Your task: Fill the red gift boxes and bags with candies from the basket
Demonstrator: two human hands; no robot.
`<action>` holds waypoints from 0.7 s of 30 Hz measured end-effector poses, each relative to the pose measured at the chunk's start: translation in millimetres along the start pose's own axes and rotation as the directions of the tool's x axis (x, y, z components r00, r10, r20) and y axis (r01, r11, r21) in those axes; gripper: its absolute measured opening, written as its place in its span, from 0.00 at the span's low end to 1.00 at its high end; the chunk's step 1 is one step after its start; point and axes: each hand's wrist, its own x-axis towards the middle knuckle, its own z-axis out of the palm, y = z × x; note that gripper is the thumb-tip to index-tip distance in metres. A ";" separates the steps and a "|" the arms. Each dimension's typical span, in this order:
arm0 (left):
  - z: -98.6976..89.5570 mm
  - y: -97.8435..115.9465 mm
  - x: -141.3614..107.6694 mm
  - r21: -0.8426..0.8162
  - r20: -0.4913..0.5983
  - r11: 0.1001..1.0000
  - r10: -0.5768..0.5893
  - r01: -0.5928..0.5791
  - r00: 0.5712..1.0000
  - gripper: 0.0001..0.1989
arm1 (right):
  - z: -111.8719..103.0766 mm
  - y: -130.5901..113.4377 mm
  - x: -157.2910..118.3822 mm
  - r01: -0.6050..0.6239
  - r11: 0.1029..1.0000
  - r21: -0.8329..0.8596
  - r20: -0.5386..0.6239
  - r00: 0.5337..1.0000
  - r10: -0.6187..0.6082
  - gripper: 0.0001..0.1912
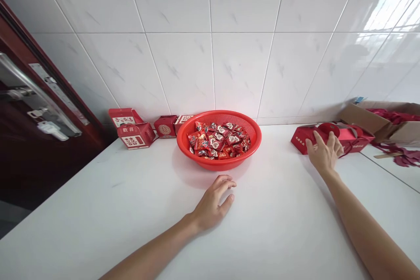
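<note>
A tiled white wall (243, 0) rises behind the white surface (278, 210), which spans most of the lower view. At the left edge stands a dark red door (19, 166) with a metal handle. At the far right sits an open carton (408, 133) with dark red material in it. The red basket (219, 166), round and perforated, is near the middle of the surface, close to the wall.

Red boxes (356, 145) lie just beside the carton; how many is hard to tell. The right hand (323, 153) lies over their left part, fingers (317, 139) spread on top; whether they grip, I cannot tell. The left hand (211, 208) is in front of the basket, its fingers loosely bent, apart from the thumb and holding nothing.

Left of the basket, small boxes (134, 140) in red and white stand along the wall. Dark red ribbon (405, 156) lies near the carton. Keys (52, 130) hang at the door. Wrapped sweets (216, 141) in red fill the basket's bottom.
</note>
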 end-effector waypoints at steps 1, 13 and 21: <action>0.0 0.2 -0.1 0.007 0.001 1.000 -0.004 0.004 1.000 0.13 | 2.1 -0.2 -0.8 0.004 1.000 -0.006 -0.020 1.000 -0.004 0.29; 1.3 2.2 -1.8 0.039 0.017 0.999 -0.005 0.005 1.000 0.14 | -3.4 -22.8 -9.4 0.011 1.000 0.021 -0.086 0.996 -0.009 0.29; 0.8 4.2 -1.7 -0.014 -0.076 0.998 0.059 -0.060 0.995 0.12 | -14.2 -91.0 -46.6 0.518 0.828 0.215 -0.161 0.855 -0.493 0.12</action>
